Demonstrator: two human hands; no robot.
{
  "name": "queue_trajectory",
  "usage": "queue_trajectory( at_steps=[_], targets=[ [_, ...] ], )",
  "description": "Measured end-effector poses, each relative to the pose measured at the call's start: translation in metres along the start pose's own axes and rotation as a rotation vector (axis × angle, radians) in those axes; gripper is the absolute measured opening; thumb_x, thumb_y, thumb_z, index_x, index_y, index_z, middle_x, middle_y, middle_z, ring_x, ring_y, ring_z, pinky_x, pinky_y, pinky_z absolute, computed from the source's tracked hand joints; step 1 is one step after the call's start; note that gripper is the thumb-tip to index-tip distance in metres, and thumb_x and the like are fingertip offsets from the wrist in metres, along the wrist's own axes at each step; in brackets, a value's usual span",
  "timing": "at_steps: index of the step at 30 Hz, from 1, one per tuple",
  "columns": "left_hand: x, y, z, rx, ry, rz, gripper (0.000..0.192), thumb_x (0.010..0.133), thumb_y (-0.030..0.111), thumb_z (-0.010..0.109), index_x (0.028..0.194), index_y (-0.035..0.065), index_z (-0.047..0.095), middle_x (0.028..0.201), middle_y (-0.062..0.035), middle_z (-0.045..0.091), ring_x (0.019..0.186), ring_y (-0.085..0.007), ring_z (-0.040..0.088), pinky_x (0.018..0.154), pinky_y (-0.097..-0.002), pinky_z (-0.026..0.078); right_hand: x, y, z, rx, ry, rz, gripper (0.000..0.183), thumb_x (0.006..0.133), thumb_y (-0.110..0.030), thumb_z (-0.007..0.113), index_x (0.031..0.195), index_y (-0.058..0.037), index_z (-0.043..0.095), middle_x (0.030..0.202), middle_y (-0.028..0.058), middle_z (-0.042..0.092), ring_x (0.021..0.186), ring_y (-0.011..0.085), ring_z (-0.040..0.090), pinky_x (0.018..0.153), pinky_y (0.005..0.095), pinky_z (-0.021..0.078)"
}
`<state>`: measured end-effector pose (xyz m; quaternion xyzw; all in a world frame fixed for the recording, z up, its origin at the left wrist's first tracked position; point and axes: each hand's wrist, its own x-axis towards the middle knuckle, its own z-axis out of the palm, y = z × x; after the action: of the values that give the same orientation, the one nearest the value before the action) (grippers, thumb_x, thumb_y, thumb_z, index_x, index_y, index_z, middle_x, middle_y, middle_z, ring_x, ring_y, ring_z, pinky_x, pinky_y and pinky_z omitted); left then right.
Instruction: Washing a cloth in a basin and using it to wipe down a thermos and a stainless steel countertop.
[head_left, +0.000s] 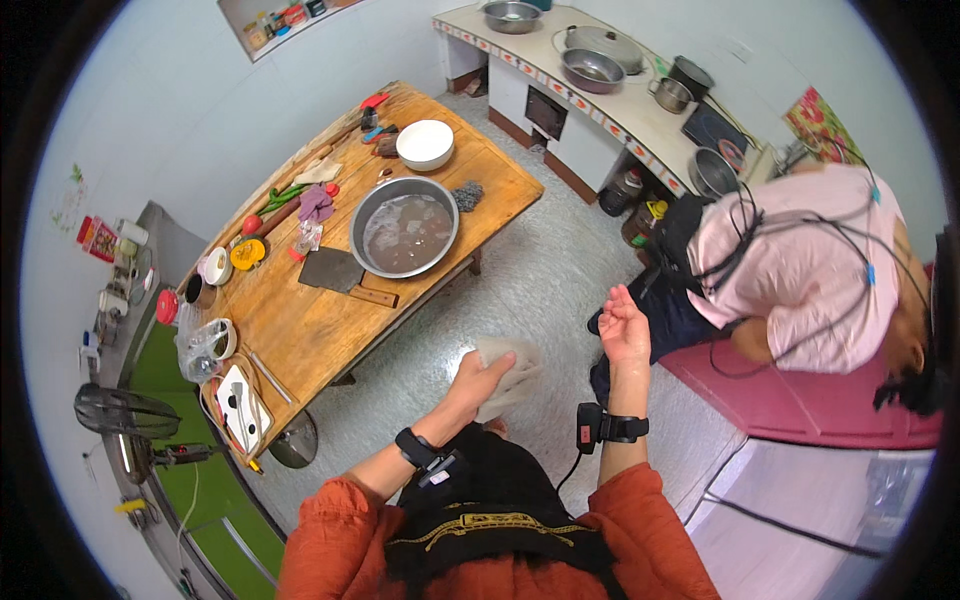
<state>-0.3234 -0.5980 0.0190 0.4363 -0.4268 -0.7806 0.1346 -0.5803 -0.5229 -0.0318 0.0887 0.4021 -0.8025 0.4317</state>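
Observation:
My left hand (482, 381) grips a light grey cloth (511, 379), blurred at its right side, above the floor in front of my black apron. Off to its right, my right hand (624, 330) is raised with the palm up, the fingers close to each other and nothing on them. Beyond both hands, a steel basin (405, 226) of cloudy water stands on the wooden table (300, 322). A cleaver (334, 271) lies flat beside it, and a grey scrubber (468, 196) is at the basin's other side.
A co-worker in a pink shirt (802, 255) bends over at the right, near a pink surface (750, 390). A white bowl (425, 144), green peppers (283, 196) and a cut pumpkin (248, 254) are on the table. Pots and basins line the counter (540, 45) behind. A fan (126, 412) stands left.

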Motion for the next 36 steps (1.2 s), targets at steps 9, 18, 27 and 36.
queue_trajectory(
  at_steps=[9,18,27,36],
  targets=[
    [0.125,0.063,0.031,-0.017,-0.055,0.149,0.027,0.087,0.025,0.062,0.098,0.0004,0.064,0.088,-0.0068,0.066,0.079,-0.0139,0.062,0.068,-0.0299,0.049,0.132,-0.048,0.082,0.023,-0.032,0.002,0.059,0.064,0.006,0.05,0.121,-0.0069,0.051,0.107,0.0022,0.058,0.073,0.0146,0.054,0.067,0.0314,0.0444],
    [0.25,0.159,0.065,-0.317,0.015,0.28,0.022,0.087,0.021,0.061,0.093,0.0004,0.063,0.081,-0.0053,0.065,0.074,-0.013,0.06,0.063,-0.0293,0.049,0.241,-0.128,0.145,0.044,0.076,0.025,0.05,0.069,0.006,0.047,0.115,-0.0125,0.057,0.083,0.0003,0.059,0.073,0.0154,0.057,0.068,0.0334,0.0434],
    [0.326,0.225,0.074,-0.526,0.02,0.394,0.019,0.086,0.019,0.059,0.086,-0.0004,0.06,0.076,-0.0034,0.061,0.07,-0.0113,0.058,0.058,-0.0284,0.047,0.364,-0.151,0.216,-0.091,0.064,0.099,0.051,0.07,0.005,0.045,0.116,-0.014,0.058,0.079,0.0028,0.057,0.073,0.0167,0.056,0.068,0.0339,0.0422],
    [0.418,0.278,0.068,-0.342,0.275,0.258,0.027,0.086,0.026,0.062,0.094,0.0008,0.062,0.084,-0.0021,0.062,0.073,-0.0101,0.055,0.063,-0.0282,0.046,0.532,-0.136,0.298,-0.2,-0.079,0.325,0.049,0.066,0.004,0.051,0.109,-0.0166,0.059,0.075,0.0034,0.058,0.066,0.0186,0.055,0.063,0.0333,0.0425]
  ],
)
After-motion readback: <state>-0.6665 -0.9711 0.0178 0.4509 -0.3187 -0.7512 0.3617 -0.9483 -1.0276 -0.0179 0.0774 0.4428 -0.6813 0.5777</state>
